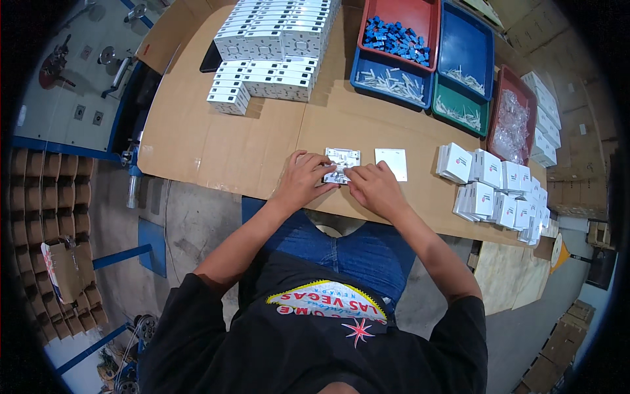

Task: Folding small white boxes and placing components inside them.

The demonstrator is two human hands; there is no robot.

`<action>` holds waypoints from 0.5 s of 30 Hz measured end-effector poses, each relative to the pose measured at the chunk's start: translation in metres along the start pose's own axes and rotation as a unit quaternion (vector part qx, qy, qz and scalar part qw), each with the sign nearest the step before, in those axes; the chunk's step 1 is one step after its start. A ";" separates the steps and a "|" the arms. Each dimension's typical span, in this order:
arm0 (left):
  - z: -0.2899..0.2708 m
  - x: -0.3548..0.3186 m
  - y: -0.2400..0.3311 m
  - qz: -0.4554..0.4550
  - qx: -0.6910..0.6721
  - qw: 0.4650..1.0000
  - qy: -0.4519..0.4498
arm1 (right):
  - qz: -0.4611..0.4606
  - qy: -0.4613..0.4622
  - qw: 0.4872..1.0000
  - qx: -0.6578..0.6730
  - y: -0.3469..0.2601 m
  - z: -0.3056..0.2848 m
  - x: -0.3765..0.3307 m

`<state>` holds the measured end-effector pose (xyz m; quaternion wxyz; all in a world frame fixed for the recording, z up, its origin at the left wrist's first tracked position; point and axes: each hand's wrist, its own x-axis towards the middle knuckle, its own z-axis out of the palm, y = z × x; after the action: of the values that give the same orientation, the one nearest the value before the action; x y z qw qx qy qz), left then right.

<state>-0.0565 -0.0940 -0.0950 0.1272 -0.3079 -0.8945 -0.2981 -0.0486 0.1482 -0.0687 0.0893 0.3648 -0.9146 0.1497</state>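
Observation:
A white square housing (344,157) with small inner parts lies on the cardboard-covered table in front of me, looking like a switch or socket module. My left hand (303,181) grips its left edge with thumb and fingers. My right hand (378,189) has its fingers bent together over the housing's lower right part. Whatever small piece may be under those fingertips is hidden. Just right of the housing, beside my right hand, a flat white square plate (395,162) lies on the cardboard, apart from it.
Stacked white housings (262,79) stand at the far left, next to a dark flat object (211,59). Far right are a red tray (367,13) of blue parts, blue and green trays of white pieces, and a red tray of clear bags (515,125). White packets (487,169) sit at right.

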 end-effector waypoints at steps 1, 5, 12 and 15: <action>0.001 -0.001 -0.001 0.001 -0.005 1.000 0.000 | 0.000 -0.010 1.000 0.002 0.001 -0.002 0.000; 0.002 -0.004 -0.002 -0.001 -0.013 1.000 -0.002 | -0.019 0.008 0.999 0.031 0.008 0.004 -0.006; 0.003 -0.003 -0.001 0.004 -0.018 1.000 -0.003 | 0.043 0.074 0.986 0.143 0.005 0.011 -0.008; 0.003 -0.003 -0.002 0.016 -0.016 1.000 0.016 | 0.032 0.070 0.987 0.140 0.005 0.010 -0.007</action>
<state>-0.0557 -0.0945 -0.0997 0.1415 -0.3194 -0.8824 -0.3151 -0.0474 0.1525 -0.0813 0.0958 0.3331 -0.8872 0.3045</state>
